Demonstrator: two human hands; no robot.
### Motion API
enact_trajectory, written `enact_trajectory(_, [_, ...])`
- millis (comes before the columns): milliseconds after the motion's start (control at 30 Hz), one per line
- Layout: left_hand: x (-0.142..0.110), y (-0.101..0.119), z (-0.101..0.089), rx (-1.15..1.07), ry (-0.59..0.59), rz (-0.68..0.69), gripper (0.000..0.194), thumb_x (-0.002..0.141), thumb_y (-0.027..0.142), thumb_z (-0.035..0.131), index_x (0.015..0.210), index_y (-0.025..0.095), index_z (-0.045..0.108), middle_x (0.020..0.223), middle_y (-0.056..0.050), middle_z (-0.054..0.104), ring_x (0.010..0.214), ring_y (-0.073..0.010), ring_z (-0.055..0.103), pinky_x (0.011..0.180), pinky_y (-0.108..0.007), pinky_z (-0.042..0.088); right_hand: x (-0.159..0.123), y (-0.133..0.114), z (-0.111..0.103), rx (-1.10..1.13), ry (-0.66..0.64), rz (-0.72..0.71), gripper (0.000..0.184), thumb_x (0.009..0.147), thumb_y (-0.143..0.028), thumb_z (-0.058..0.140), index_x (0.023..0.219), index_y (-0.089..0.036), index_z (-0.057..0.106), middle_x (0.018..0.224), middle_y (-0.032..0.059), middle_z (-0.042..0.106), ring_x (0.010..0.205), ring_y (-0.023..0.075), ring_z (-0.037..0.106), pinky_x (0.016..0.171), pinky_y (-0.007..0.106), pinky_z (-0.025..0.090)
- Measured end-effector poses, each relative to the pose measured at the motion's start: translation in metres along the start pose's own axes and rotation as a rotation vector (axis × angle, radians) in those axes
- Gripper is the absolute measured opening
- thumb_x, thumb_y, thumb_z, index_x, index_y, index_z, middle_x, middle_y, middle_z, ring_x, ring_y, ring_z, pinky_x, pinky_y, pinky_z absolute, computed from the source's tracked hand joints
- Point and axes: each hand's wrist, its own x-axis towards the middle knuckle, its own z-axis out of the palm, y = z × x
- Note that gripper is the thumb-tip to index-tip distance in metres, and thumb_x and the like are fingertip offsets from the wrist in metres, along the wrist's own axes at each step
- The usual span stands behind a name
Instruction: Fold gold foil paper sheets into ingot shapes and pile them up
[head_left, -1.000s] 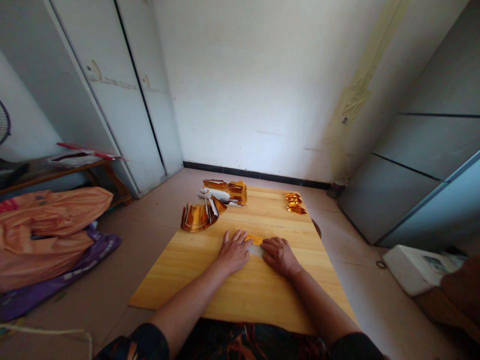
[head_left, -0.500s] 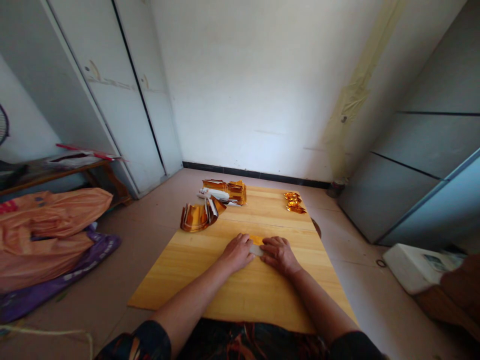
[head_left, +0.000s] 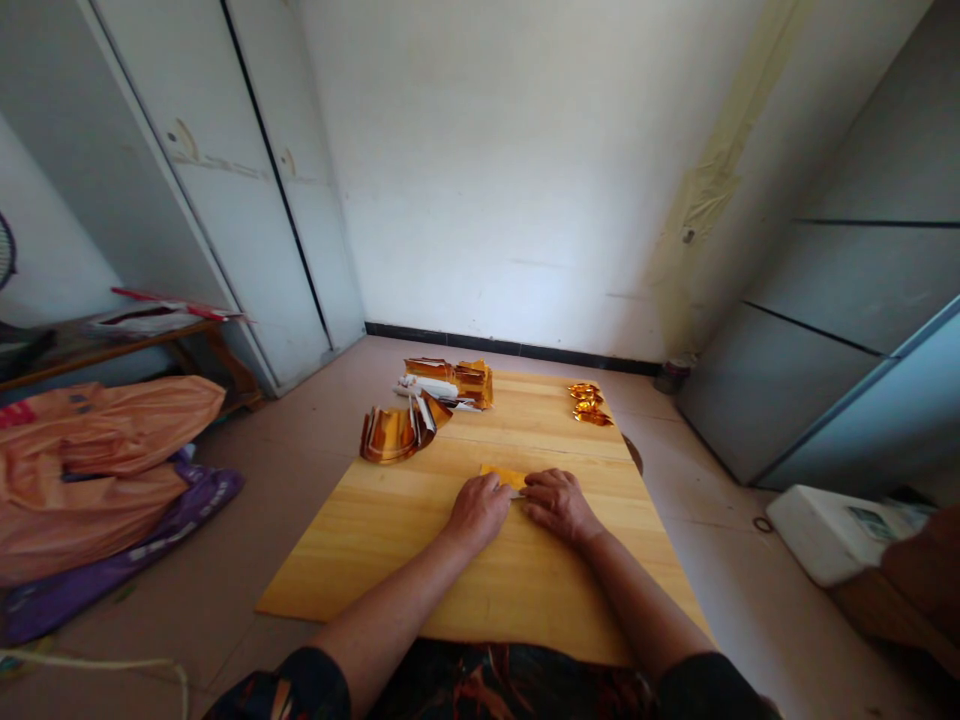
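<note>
A small sheet of gold foil paper [head_left: 504,475] lies on the wooden table [head_left: 390,540], partly under both hands. My left hand [head_left: 480,508] rests on its left part with the fingers curled and pressed on the paper. My right hand [head_left: 553,503] presses on its right part, fingers bent and close together. The two hands nearly touch over the sheet. Most of the paper is hidden beneath them.
A curled stack of gold foil sheets [head_left: 397,430] sits at the table's left far side, another stack with white wrapping [head_left: 450,383] behind it. Folded gold pieces [head_left: 589,404] lie at the far right. Orange and purple bags [head_left: 97,460] lie on the floor left, a white box [head_left: 829,533] right.
My left hand's fingers went from spread flat to curled, and both hands drew closer together on the paper. The paper's far gold edge now shows more beyond the fingers.
</note>
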Motion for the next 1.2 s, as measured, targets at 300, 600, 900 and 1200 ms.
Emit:
enact_trajectory(300, [-0.002,-0.001,0.008,-0.021,0.053,0.008,0.022,0.087,0.018,0.041,0.088,0.019,0.062,0.088,-0.006,0.057,0.083,-0.0185,0.054,0.077,-0.031,0.044,0.012,-0.004,0.009,0.058,0.067,0.201,0.016,0.087,-0.032,0.055,0.083,-0.026,0.07,0.101,0.0016,0.067,0.094,0.0183,0.055,0.084,0.034,0.032])
enact_trajectory(600, [-0.01,-0.013,0.01,-0.124,0.096,0.14,0.016,0.083,0.011,0.043,0.084,0.018,0.057,0.087,-0.005,0.053,0.083,-0.0172,0.05,0.076,-0.029,0.042,0.026,-0.008,0.011,0.056,0.031,0.329,0.015,0.08,-0.037,0.064,0.075,-0.023,0.067,0.093,0.0012,0.065,0.09,0.0173,0.052,0.081,0.032,0.03])
enact_trajectory(900, [-0.012,-0.019,0.003,-0.184,0.04,0.199,0.012,0.081,0.012,0.046,0.087,0.019,0.055,0.092,-0.004,0.053,0.091,-0.0183,0.05,0.083,-0.03,0.042,0.032,-0.012,0.008,0.003,-0.011,0.379,0.012,0.077,-0.035,0.066,0.074,-0.023,0.067,0.091,0.0009,0.063,0.091,0.0175,0.051,0.079,0.031,0.028])
enact_trajectory(1200, [-0.012,-0.021,0.009,-0.22,0.108,0.228,0.035,0.08,0.01,0.045,0.111,0.024,0.056,0.095,-0.005,0.053,0.09,-0.0183,0.05,0.083,-0.032,0.044,0.033,-0.012,0.011,-0.015,0.002,0.395,0.009,0.077,-0.031,0.065,0.075,-0.023,0.068,0.091,0.0013,0.064,0.091,0.0176,0.051,0.078,0.03,0.027])
